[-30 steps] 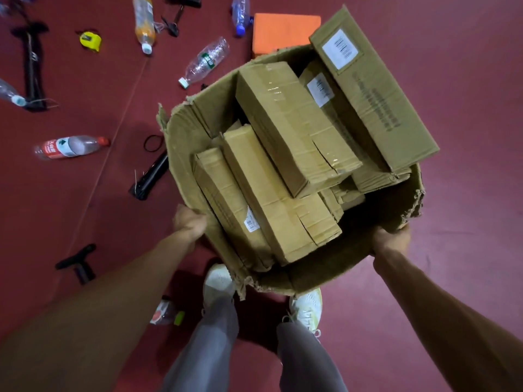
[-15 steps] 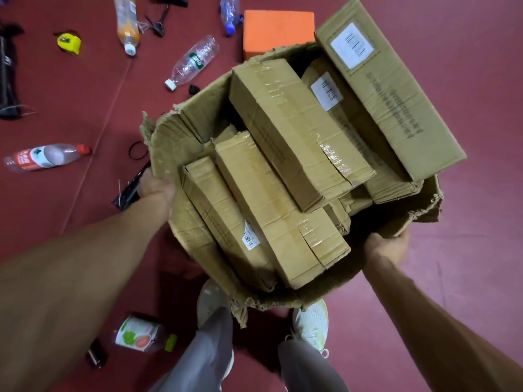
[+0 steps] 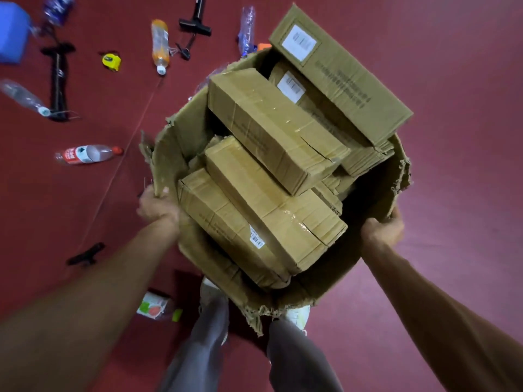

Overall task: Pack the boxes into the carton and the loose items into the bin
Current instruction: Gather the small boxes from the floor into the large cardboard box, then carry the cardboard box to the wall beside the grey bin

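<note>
Left hand [image 3: 157, 205] and right hand [image 3: 382, 227] clutch the torn carton [image 3: 184, 128] by its rims, centre frame; full of boxes [image 3: 271, 128], likely heavy and flimsy, so support underneath.

Floor [image 3: 458, 80]: dark red, smooth, filling the whole frame.
Line [image 3: 102, 205]: thin and pale, running diagonally from upper centre towards lower left.
Light: soft; the right side looks paler, pinker.

Carton [image 3: 181, 131]: brown cardboard, open top, torn ragged rim, centre of frame; boxes [image 3: 271, 219] inside: tan, long, taped, piled slantwise above the rim; top box [image 3: 271, 128] lies diagonally across the lower ones; labelled box [image 3: 339, 77] juts over the upper-right rim; loose items lie on the floor [image 3: 467, 108], upper left: red-label bottle [image 3: 85, 154], orange bottle [image 3: 159, 43], yellow tape measure [image 3: 111, 61].
</note>
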